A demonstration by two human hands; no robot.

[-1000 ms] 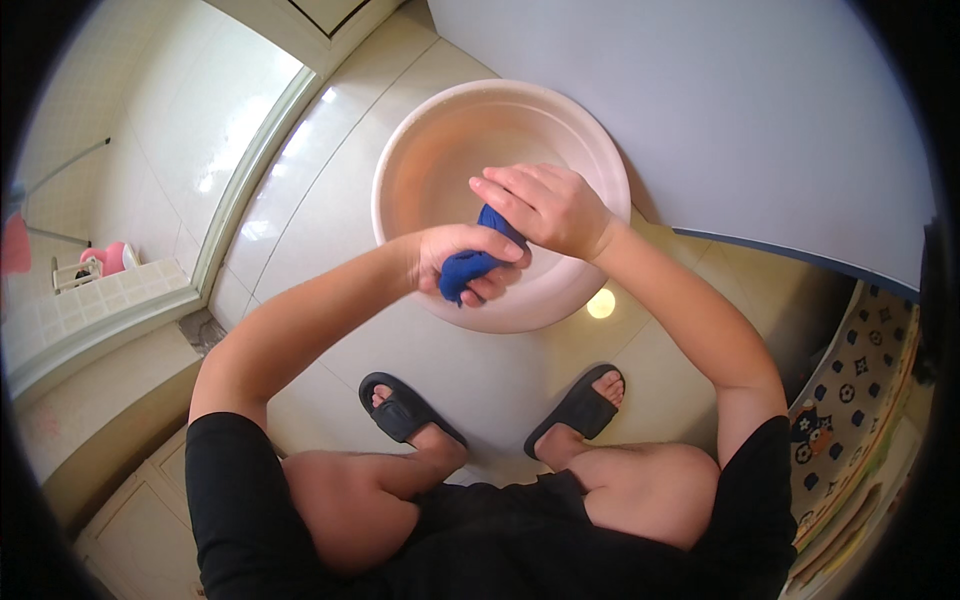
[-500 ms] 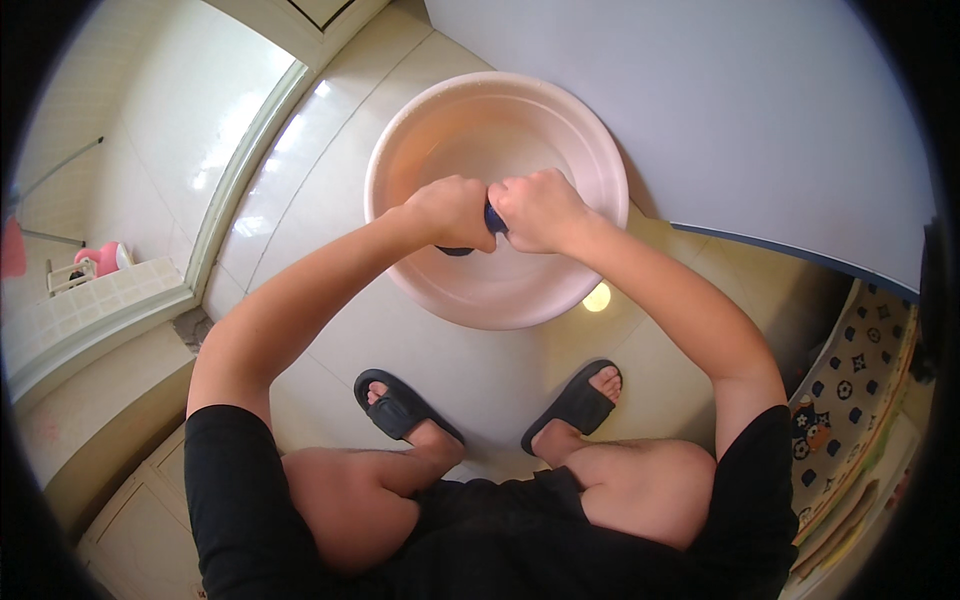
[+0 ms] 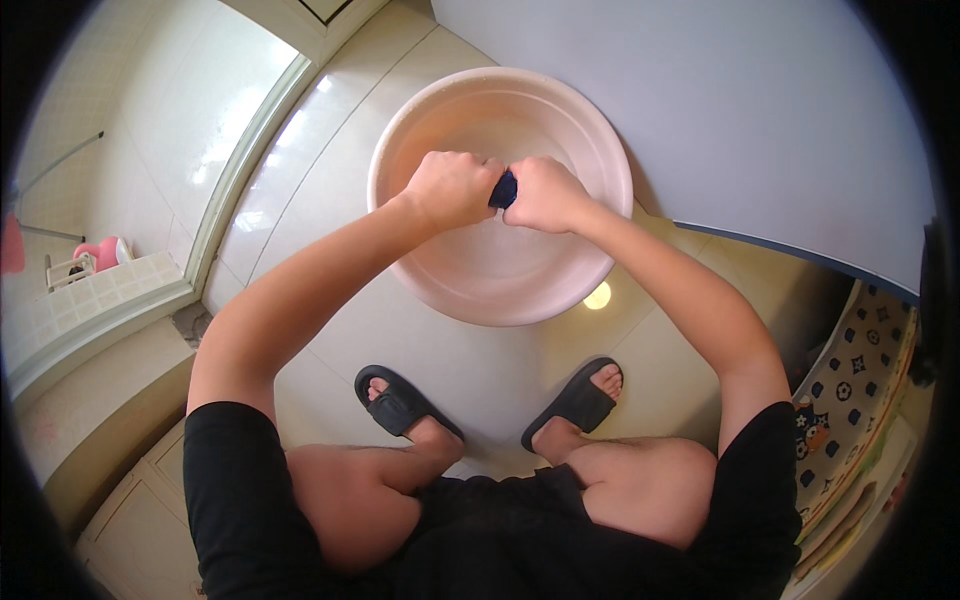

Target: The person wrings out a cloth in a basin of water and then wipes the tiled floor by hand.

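While squatting over the pink basin point(image 3: 420, 270) on the tiled floor point(image 3: 330, 160), both fists clenched around a small dark blue cloth point(image 3: 504, 188), only a sliver of it showing between them. Left hand point(image 3: 452, 187) curled tight on one end, right hand point(image 3: 543, 194) curled tight on the other, knuckles nearly touching, held above the middle of the basin. Best wrung by twisting the fists opposite ways and keeping them low over the bowl, so drips would likely fall inside rather than on the tiles. Black slippers point(image 3: 398, 402) planted just behind the basin, close to its near rim. Grey board or panel point(image 3: 700, 110) just beyond the far rim. Patterned mat point(image 3: 850, 390) off to the right, pink item point(image 3: 108, 254) well away on the left.
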